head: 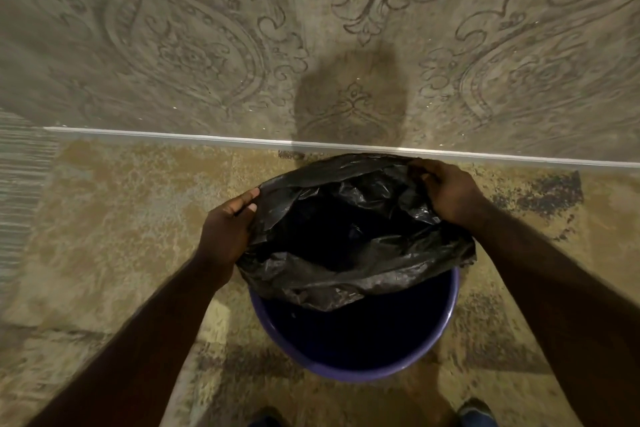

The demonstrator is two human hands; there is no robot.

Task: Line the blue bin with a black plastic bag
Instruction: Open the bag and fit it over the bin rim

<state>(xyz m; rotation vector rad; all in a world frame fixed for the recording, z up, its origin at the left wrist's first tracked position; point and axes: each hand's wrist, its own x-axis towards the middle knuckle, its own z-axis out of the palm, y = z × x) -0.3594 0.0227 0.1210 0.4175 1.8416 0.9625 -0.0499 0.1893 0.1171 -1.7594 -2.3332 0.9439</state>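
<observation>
Left hand (227, 229) pinching the left edge of the black plastic bag (349, 236), right hand (446, 189) clamped on its far right edge, mouth stretched wide between them. Below, mottled tan floor (121, 218), white baseboard strip (173, 135), damask-patterned wall (173, 28) behind. Blue bin (353, 369) standing on the floor by the wall, near part of its dark interior uncovered. Bag crinkled and glossy, draped over the bin's far side

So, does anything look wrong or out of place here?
Only the black bag: both hands hold its mouth open above the blue bin, but the near rim is still bare. No tear or spill shows.
</observation>
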